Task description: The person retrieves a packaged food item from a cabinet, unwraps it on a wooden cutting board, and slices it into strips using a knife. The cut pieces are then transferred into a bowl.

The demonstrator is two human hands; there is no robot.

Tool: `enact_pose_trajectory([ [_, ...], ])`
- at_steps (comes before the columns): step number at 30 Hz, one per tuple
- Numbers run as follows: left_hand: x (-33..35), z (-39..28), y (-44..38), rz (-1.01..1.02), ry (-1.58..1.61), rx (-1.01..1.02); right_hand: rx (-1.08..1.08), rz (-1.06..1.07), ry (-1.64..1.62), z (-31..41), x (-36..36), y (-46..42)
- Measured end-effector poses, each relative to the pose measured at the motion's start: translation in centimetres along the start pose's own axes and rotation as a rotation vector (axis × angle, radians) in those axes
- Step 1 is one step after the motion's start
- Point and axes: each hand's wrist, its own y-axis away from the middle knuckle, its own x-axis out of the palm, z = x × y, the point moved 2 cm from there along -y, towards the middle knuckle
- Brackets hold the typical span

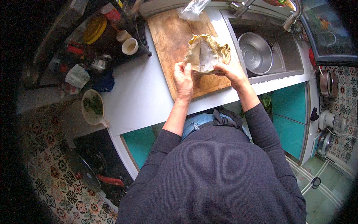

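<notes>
Over a wooden cutting board (173, 36) on the white counter, both hands hold up a pale yellowish, sheet-like thing with a ruffled edge (208, 53); its exact kind is not clear. My left hand (184, 79) pinches its near left corner between thumb and fingers. At the near right edge, my right hand (230, 73) grips it, with some fingers hidden beneath. The piece hangs spread between the hands, its wavy rim towards the back and right. A crumpled clear plastic bag (193, 9) lies at the board's far edge.
Right of the board, a metal bowl (255, 53) sits in the sink (293, 63) under a faucet (292, 21). To the left are a white cup (130, 46), a yellow-lidded jar (95, 30) and a strainer-like bowl of chopped greens (93, 107). A red-handled pan (110, 180) rests at lower left.
</notes>
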Motion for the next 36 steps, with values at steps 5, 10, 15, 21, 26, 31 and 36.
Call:
enact_pose_trajectory([
  [5,-5.6,-0.4,-2.6,-0.137,-0.049,0.044,0.076,-0.116,0.030,-1.1,-0.6,-0.7],
  [10,-10.3,-0.4,-2.8,-0.278,-0.069,-0.184,0.146,-0.058,-0.033,-2.1,-2.2,-1.2],
  [15,-10.6,-1.4,-0.7,-0.304,-0.784,0.235,0.133,-0.032,-0.051,-2.3,-2.7,-1.1],
  [21,0.7,-6.8,-0.3,0.249,-0.662,0.304,0.117,-0.101,-0.091,-1.1,-1.9,-0.8],
  [26,5.5,-4.3,-6.1,0.244,-0.856,0.680,0.091,-0.061,-0.070,-0.4,-1.5,-0.5],
  [31,6.3,-3.4,-9.0,0.485,-0.733,0.301,-0.001,-0.123,-0.076,-0.7,-1.1,-0.4],
  [36,5.9,-4.2,-8.2,0.403,-0.705,0.354,-0.072,-0.145,-0.080,-1.6,-1.5,-1.0],
])
